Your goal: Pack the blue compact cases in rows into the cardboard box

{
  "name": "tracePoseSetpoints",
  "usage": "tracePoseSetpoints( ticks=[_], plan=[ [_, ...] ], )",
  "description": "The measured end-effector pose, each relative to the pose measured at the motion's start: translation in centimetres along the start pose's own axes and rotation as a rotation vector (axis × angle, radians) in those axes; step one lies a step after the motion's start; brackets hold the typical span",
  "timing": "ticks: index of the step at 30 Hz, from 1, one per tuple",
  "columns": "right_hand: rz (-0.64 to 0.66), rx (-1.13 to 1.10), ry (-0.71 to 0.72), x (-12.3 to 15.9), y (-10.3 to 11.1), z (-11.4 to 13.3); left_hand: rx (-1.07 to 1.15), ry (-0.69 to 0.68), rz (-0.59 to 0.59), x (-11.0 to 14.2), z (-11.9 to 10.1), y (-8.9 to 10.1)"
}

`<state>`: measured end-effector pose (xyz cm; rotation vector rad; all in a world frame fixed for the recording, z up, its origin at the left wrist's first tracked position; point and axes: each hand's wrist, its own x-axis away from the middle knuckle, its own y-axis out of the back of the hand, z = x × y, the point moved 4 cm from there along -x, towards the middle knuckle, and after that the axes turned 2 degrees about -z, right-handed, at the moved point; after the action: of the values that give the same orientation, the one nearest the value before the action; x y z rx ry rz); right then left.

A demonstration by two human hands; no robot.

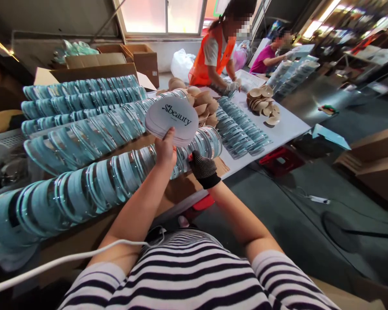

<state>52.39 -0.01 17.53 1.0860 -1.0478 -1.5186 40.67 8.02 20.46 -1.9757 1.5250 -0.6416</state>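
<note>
My bare left hand (165, 150) pinches a stack of white round cards (172, 120) printed "Sbeauty" and holds it up above the table. My right hand (203, 168), in a black dotted glove, rests closed against the near end of a long row of clear round lidded cases (116, 172) lying on their edges. Whether it grips one of the cases I cannot make out. More rows of the same teal-tinted cases (80, 103) lie behind.
A white table (287, 125) carries flat rows of cases (239, 127) and piles of tan round pads (263, 103). A person in an orange vest (213, 51) works at its far side, another person in purple (265, 58) beyond. Cardboard boxes (142, 58) stand at the back; a red stool (281, 161) is under the table.
</note>
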Motion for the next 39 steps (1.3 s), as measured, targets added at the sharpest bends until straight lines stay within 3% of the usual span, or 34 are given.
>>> tracePoseSetpoints(
  ticks=[3, 7, 9, 11, 13, 15, 17, 20, 22, 25, 28, 31, 33, 36, 39],
  plan=[
    [0.046, -0.163, -0.032, 0.4, -1.2, -0.4, 0.016, -0.024, 0.015, 0.0, 0.2, 0.1],
    [0.355, -0.672, 0.049, 1.6, -2.2, -1.4, 0.030, -0.120, 0.041, 0.0, 0.2, 0.1],
    [0.416, -0.918, 0.038, 1.1, -1.5, -2.2, 0.003, -0.147, 0.054, 0.0, 0.2, 0.0],
    [0.208, -1.050, -0.007, -0.7, 0.5, -3.5, -0.026, -0.158, 0.079, 0.3, 0.2, -0.2],
    [-0.165, -0.938, -0.012, -2.9, 3.3, -4.5, -0.049, -0.161, 0.117, 0.8, 0.1, -0.3],
    [-0.425, -0.733, 0.064, -4.2, 5.8, -4.2, -0.073, -0.148, 0.147, 1.6, 0.1, -0.1],
    [-0.547, -0.552, 0.185, -4.3, 7.0, -2.7, -0.100, -0.131, 0.148, 2.6, 0.1, 0.4],
    [-0.668, -0.434, 0.293, -2.8, 6.9, -0.3, -0.107, -0.092, 0.087, 3.9, 0.1, 1.3],
    [-0.720, -0.444, 0.245, -1.9, 6.5, 0.1, -0.089, -0.033, 0.096, 4.5, 0.0, 1.6],
    [-0.781, -0.455, -0.002, -0.6, 6.5, -1.6, -0.050, 0.033, 0.127, 4.4, -0.9, 2.0],
    [-0.673, -0.317, -0.097, 2.4, 7.0, -3.4, 0.016, -0.050, 0.067, 2.5, -2.9, 3.1],
    [-0.324, -0.079, 0.016, 6.3, 5.7, -2.7, 0.051, -0.144, -0.011, 0.3, -4.6, 4.3],
    [-0.136, 0.036, 0.046, 7.9, 4.0, -1.2, 0.030, -0.131, -0.019, -0.5, -4.9, 4.7],
    [-0.047, 0.068, 0.043, 7.2, 2.0, 1.9, 0.009, -0.129, 0.007, -0.6, -4.8, 4.7],
    [-0.018, 0.036, 0.007, 5.2, 1.5, 3.5, 0.018, -0.137, -0.007, -0.3, -4.8, 4.7]
  ],
)
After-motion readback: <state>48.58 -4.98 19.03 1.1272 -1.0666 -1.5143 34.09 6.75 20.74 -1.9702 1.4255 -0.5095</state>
